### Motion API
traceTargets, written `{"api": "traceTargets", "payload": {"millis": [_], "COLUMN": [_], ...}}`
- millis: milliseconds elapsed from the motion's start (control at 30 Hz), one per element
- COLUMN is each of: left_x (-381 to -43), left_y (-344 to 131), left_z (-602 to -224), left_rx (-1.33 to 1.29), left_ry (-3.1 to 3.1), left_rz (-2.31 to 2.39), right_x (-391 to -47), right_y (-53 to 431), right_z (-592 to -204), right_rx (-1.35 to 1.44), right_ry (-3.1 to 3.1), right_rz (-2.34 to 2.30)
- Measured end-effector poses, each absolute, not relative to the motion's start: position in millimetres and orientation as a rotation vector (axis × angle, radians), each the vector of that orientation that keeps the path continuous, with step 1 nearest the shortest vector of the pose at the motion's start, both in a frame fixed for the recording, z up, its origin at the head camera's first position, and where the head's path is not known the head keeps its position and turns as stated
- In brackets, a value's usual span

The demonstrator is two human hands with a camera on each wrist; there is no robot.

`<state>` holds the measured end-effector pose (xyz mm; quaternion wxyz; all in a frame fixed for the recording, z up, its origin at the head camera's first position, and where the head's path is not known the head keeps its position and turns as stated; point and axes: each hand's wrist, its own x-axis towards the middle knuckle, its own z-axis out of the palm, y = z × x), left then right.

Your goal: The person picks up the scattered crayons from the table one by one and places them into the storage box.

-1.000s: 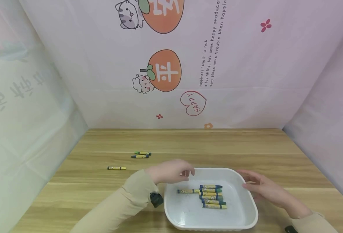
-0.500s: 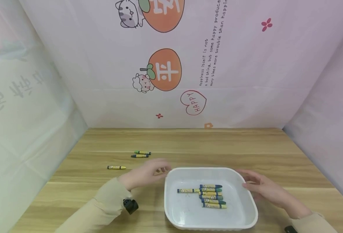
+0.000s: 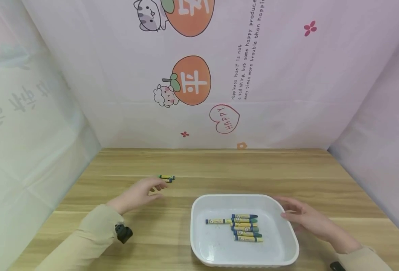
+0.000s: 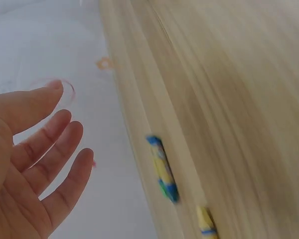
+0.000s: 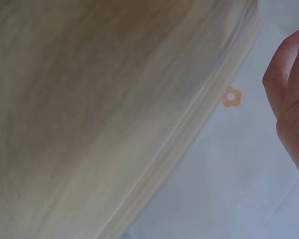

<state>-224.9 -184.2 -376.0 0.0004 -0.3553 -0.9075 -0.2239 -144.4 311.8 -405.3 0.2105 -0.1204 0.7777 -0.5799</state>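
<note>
My left hand [image 3: 141, 194] hovers over the left of the table with fingers spread and loosely bent, holding nothing. Just past its fingertips lie a green crayon [image 3: 167, 177] and a dark blue crayon [image 3: 168, 180], the latter partly covered by the fingers. In the left wrist view, a yellow crayon [image 4: 207, 224] shows at the bottom edge; the hand hides it from the head camera. My right hand [image 3: 306, 218] grips the right rim of a white tray [image 3: 216, 256], thumb on the rim and fingers along the outside. Several crayons [image 3: 248, 233] lie inside, mostly side by side.
The wooden table [image 3: 226, 167] runs back to a printed cloth wall [image 3: 280, 124]. Cloth also hangs at the left side [image 3: 40, 150] and right side [image 3: 379, 150].
My left hand has moved from over the tray leftward across the table to the loose crayons. My right hand stays at the tray's rim, and the crayons inside have not moved.
</note>
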Motion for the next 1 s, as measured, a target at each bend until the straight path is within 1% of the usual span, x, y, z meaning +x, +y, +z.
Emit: {"api": "traceTargets", "payload": {"millis": [200,367,667,1000], "left_x": [-239.3,-246.5,-255.9,-265.2], "left_y": [-217.1,-233.4,-245.6,-248.1], "left_z": [-387.6,-396.6,-408.8,-416.5], "left_rx": [-0.996,-0.902,-0.859,-0.830], "left_ry": [-2.901,-2.988,-3.075,-3.107], "left_rz": [-0.701,-0.763,-0.683,-0.642], "right_x": [-144.0,-144.8,-143.8,-143.9], "right_y": [314.6,313.7,312.3,312.7], "right_z": [-404.0,-405.5,-407.8,-407.2], "right_rx": [-0.344,-0.356,-0.368,-0.371], "right_ry": [2.172,2.154,2.151,2.148], "right_rz": [-1.602,-1.619,-1.629,-1.635]}}
